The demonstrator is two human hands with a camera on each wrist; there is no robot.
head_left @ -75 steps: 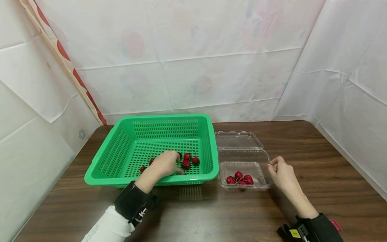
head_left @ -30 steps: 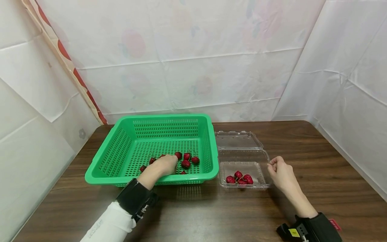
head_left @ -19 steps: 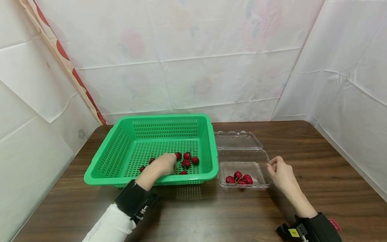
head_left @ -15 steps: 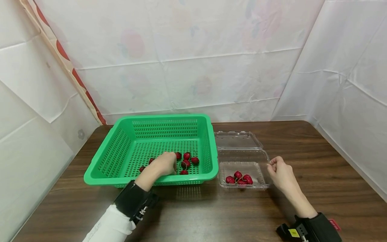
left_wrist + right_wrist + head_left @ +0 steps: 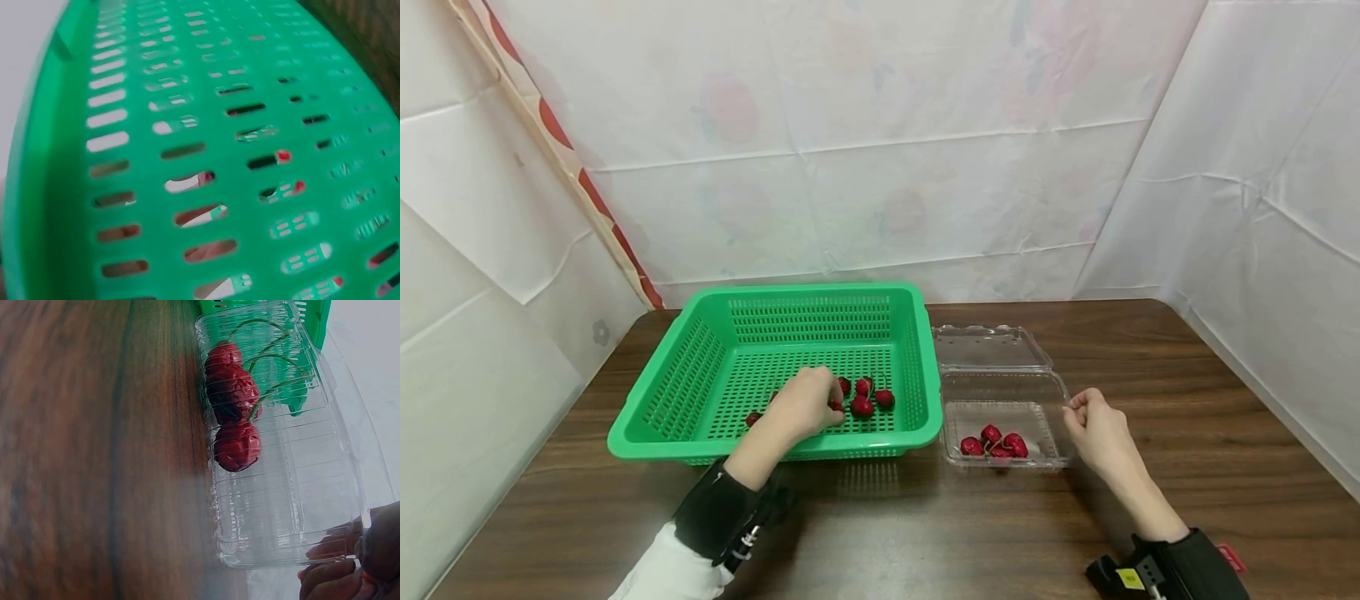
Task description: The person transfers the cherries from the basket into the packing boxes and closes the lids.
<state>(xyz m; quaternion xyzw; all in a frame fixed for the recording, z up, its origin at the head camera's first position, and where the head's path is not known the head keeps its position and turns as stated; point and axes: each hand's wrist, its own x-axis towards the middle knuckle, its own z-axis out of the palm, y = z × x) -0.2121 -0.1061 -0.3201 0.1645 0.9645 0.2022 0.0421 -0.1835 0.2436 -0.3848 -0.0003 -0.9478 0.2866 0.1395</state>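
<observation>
In the head view my left hand (image 5: 805,404) is over the near part of the green plastic basket (image 5: 707,450). Its thumb and fingers pinch a dark red cherry (image 5: 836,406). More cherries (image 5: 862,407) lie on the basket floor just right of that hand, and another (image 5: 753,418) shows to its left. My right hand (image 5: 1101,433) pinches the right rim of a clear plastic clamshell box (image 5: 1045,417), whose lid (image 5: 988,348) is folded back. Several stemmed cherries (image 5: 236,394) sit in the box. Basket wall (image 5: 150,131) hides most of the left hand in the left wrist view.
Both containers stand side by side on a dark wooden table (image 5: 887,533), the box close against the basket's right side. White patterned sheeting (image 5: 865,167) encloses the back and sides. The basket's front rim lies beneath my left wrist.
My left hand first reached low among the cherries, then rose slightly with one pinched. The cherry near the basket's front wall no longer shows there. My right hand stays on the box rim.
</observation>
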